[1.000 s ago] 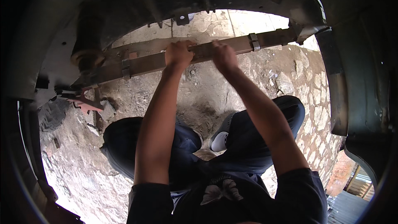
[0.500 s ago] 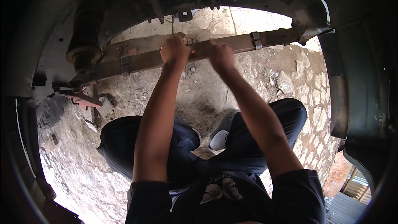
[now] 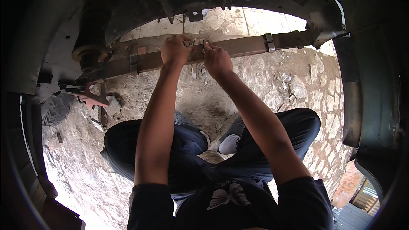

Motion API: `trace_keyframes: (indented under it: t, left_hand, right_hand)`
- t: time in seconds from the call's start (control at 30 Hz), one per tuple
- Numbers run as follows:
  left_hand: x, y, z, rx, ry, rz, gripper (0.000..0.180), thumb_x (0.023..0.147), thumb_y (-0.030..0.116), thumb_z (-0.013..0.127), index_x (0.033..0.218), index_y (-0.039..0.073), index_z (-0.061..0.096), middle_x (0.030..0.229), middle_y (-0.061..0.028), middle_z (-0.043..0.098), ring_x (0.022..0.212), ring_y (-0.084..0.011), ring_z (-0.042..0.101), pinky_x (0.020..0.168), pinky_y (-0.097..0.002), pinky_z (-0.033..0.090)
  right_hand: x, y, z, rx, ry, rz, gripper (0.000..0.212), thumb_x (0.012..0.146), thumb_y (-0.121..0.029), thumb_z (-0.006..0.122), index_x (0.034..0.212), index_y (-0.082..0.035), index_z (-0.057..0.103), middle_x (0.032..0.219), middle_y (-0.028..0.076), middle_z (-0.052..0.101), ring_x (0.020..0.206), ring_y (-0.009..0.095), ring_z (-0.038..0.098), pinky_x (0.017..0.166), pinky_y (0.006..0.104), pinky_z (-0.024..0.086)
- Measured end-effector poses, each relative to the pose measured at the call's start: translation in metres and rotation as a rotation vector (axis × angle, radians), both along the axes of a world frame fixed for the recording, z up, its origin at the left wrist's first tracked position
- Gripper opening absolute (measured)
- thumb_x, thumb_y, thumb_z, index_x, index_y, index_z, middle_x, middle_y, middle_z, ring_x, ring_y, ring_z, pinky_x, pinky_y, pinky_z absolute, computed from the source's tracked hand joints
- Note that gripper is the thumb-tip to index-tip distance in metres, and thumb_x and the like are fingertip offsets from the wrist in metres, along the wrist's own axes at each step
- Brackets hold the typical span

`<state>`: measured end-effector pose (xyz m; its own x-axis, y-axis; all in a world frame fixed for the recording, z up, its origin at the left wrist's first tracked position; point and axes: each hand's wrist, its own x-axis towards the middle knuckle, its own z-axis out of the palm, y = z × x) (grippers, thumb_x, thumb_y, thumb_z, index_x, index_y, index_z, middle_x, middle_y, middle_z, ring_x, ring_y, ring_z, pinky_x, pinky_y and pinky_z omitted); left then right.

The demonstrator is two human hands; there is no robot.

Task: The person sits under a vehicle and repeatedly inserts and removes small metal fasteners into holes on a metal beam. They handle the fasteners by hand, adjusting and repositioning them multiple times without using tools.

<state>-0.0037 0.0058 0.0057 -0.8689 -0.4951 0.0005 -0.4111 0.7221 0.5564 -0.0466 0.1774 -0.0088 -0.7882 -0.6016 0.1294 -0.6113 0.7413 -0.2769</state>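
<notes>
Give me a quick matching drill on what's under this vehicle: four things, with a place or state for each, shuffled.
1. Long bar
2. Reddish metal piece
3. Corrugated sheets
4. Winged shirt print

A. In the view's lower right
B. Pale, on dark cloth
C. Left hand and right hand at its middle
D. Near the bar's left end

Pairs: 1-C, 2-D, 3-A, 4-B

Left hand [image 3: 174, 51] beside right hand [image 3: 218, 61], on bar [image 3: 247, 46] between clips [image 3: 269, 43]
</notes>
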Motion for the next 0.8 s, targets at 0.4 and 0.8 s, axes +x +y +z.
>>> trace_keyframes:
  t: [0.4, 0.8]
  left_hand:
    - [0.003, 0.002, 0.003, -0.077, 0.043, -0.012, 0.041, 0.069, 0.035, 0.090, 0.105, 0.017, 0.078, 0.105, -0.0080, 0.074, 0.098, -0.0265, 0.072, 0.087, -0.0402, 0.057]
    - [0.006, 0.010, 0.013, -0.004, -0.041, 0.076, 0.036, 0.069, 0.035, 0.091, 0.098, 0.017, 0.077, 0.103, -0.0082, 0.076, 0.098, -0.0277, 0.073, 0.084, -0.0411, 0.059]
  right_hand:
    - [-0.014, 0.005, 0.038, 0.136, -0.139, 0.046, 0.036, 0.098, -0.009, 0.045, 0.129, -0.003, 0.062, 0.110, 0.027, 0.069, 0.091, 0.041, 0.072, 0.080, 0.0511, 0.058]
    - [-0.024, 0.007, 0.030, 0.182, -0.061, 0.133, 0.028, 0.096, -0.010, 0.051, 0.119, -0.004, 0.066, 0.095, 0.023, 0.072, 0.086, 0.042, 0.072, 0.078, 0.0503, 0.059]
